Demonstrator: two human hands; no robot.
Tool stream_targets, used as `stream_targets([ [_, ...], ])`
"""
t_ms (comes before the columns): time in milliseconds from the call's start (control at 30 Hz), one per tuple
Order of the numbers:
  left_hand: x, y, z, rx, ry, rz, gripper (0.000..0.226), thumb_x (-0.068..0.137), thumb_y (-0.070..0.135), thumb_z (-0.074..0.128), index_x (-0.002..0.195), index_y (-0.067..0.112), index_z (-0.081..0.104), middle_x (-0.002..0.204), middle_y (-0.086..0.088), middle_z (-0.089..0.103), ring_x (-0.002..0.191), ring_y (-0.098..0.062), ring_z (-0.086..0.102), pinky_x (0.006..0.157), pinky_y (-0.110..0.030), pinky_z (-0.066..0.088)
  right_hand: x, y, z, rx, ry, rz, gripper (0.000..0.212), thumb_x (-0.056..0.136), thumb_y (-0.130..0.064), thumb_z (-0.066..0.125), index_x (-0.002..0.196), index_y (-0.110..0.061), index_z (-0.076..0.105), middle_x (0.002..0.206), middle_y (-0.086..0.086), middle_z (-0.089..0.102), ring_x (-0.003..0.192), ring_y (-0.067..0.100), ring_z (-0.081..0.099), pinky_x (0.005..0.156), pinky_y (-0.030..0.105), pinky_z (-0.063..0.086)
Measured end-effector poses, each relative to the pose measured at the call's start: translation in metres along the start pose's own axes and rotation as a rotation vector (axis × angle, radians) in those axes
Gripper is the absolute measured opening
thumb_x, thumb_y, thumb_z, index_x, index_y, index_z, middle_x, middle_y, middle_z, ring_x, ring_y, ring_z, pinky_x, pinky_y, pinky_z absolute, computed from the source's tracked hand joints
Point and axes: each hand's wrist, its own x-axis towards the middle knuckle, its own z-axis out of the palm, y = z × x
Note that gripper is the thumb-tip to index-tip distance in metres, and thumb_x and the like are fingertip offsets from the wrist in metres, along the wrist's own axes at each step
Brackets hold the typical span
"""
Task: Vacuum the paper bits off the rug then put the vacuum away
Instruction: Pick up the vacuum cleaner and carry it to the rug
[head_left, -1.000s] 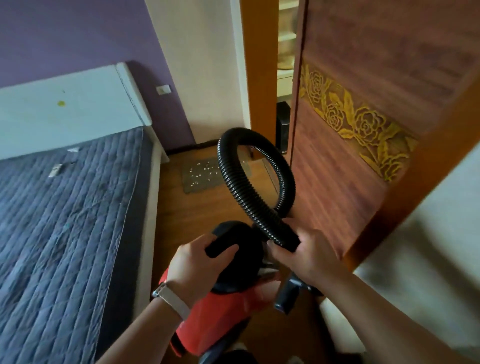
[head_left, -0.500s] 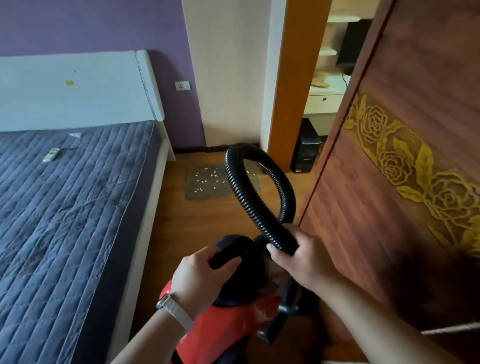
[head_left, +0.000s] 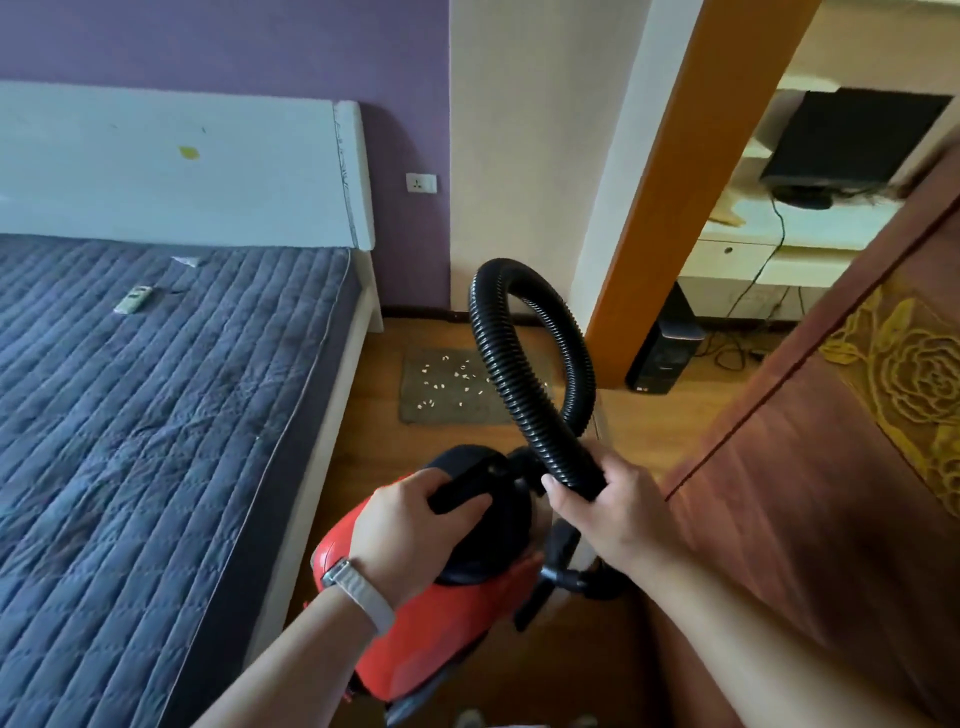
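on our left the bed (head_left: 156, 415) runs along the wood floor (head_left: 374, 457). past its headboard corner the rug (head_left: 431, 410) lies flat, near the far wall. the paper bits (head_left: 452, 371) are scattered over the rug's far and middle part, so we judge the vacuuming itself has not begun.

our left hand (head_left: 410, 530) is wrapped round the black handle (head_left: 467, 486) on top of the red vacuum (head_left: 441, 623), fingers and thumb curled about it. the body sits below our wrists, short of the rug's near edge, and we cannot tell whether its underside touches the floor. the handle is the place to bear the load. a canister like this is likely fairly heavy and rigid, and its smooth shell would slip if we clutched it.

further right, the ribbed hose (head_left: 519, 374) loops up in front of the rug and comes down into our right hand (head_left: 608, 514), whose fingers close round its lower end. the hose looks light, bendy and springy, so it will probably swing and try to uncoil. we think it steers best held low, near the end. the carved door (head_left: 805, 493) stands close on the right, so we'd keep the loop off it.
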Motion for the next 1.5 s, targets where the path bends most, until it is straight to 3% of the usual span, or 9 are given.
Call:
stream_targets([
  [100,0.022,-0.008,-0.005,0.01,0.006,-0.029,0.028,0.076,0.056,0.074,0.072,0.03,0.064,0.059,0.009,0.063,0.055,-0.003,0.06,0.048,-0.026,0.05,0.033,0.0,0.014,0.021,-0.041,-0.029,0.021,0.082,-0.034,0.075,0.101,-0.028,0.068,0.073,-0.012,0.066,0.069,0.004,0.064,0.057,0.016,0.047],
  [333,0.076,-0.024,-0.005,0.046,0.081,-0.139,0.031,0.074,0.058,0.074,0.076,0.028,0.067,0.061,0.009,0.064,0.056,-0.005,0.061,0.054,-0.032,0.052,0.105,0.017,0.049,0.063,-0.13,-0.041,0.02,0.076,-0.053,0.063,0.094,-0.045,0.063,0.079,-0.02,0.066,0.079,0.001,0.063,0.065,0.014,0.046],
  [467,0.119,-0.03,0.0,0.073,0.096,-0.222,0.035,0.073,0.062,0.07,0.077,0.027,0.067,0.062,0.009,0.065,0.056,-0.005,0.062,0.056,-0.035,0.055,0.156,0.036,0.068,0.092,-0.225,-0.019,0.028,0.078,-0.052,0.065,0.097,-0.032,0.068,0.076,-0.011,0.067,0.075,0.005,0.064,0.064,0.019,0.046],
  [600,0.168,-0.031,0.007,0.1,0.125,-0.263,0.04,0.072,0.065,0.067,0.075,0.026,0.064,0.061,0.007,0.065,0.056,-0.008,0.061,0.057,-0.039,0.054,0.219,0.054,0.08,0.106,-0.269,-0.008,0.03,0.074,-0.061,0.059,0.093,-0.039,0.063,0.071,-0.014,0.064,0.068,0.006,0.062,0.059,0.02,0.046],
  [867,0.261,-0.026,0.002,0.128,0.244,-0.332,0.038,0.072,0.065,0.067,0.071,0.028,0.062,0.058,0.005,0.062,0.054,-0.01,0.06,0.053,-0.037,0.052,0.334,0.065,0.093,0.282,-0.436,0.003,0.014,0.087,-0.027,0.075,0.088,-0.035,0.063,0.071,-0.006,0.063,0.058,0.007,0.057,0.056,0.015,0.043],
  [1000,0.296,-0.031,-0.005,0.169,0.237,-0.386,0.035,0.076,0.063,0.068,0.071,0.029,0.062,0.059,0.006,0.063,0.054,-0.008,0.059,0.051,-0.034,0.051,0.381,0.067,0.118,0.315,-0.481,-0.039,0.021,0.088,-0.025,0.074,0.083,-0.04,0.061,0.061,-0.017,0.059,0.056,0.002,0.054,0.056,0.011,0.04],
  [1167,0.344,-0.055,-0.009,0.144,0.26,-0.482,0.034,0.076,0.063,0.068,0.073,0.03,0.064,0.062,0.008,0.065,0.057,-0.007,0.062,0.053,-0.034,0.053,0.43,0.078,0.155,0.295,-0.579,-0.003,0.012,0.083,-0.042,0.071,0.091,-0.038,0.064,0.064,-0.007,0.062,0.056,0.007,0.057,0.055,0.02,0.046],
  [1333,0.391,-0.089,-0.007,0.158,0.17,-0.496,0.037,0.078,0.06,0.069,0.068,0.026,0.061,0.058,0.007,0.062,0.053,-0.006,0.059,0.049,-0.031,0.049,0.472,0.093,0.18,0.13,-0.639,0.047,0.012,0.085,-0.033,0.073,0.09,-0.039,0.063,0.071,-0.001,0.066,0.064,0.015,0.062,0.062,0.028,0.049],
  [1500,0.455,-0.121,0.0,0.188,0.089,-0.453,0.042,0.079,0.061,0.067,0.063,0.025,0.055,0.054,0.004,0.058,0.048,-0.006,0.055,0.041,-0.021,0.037,0.527,0.104,0.194,0.001,-0.652,0.115,0.014,0.086,-0.031,0.073,0.084,-0.037,0.061,0.066,-0.003,0.064,0.063,0.003,0.06,0.054,0.009,0.042],
])
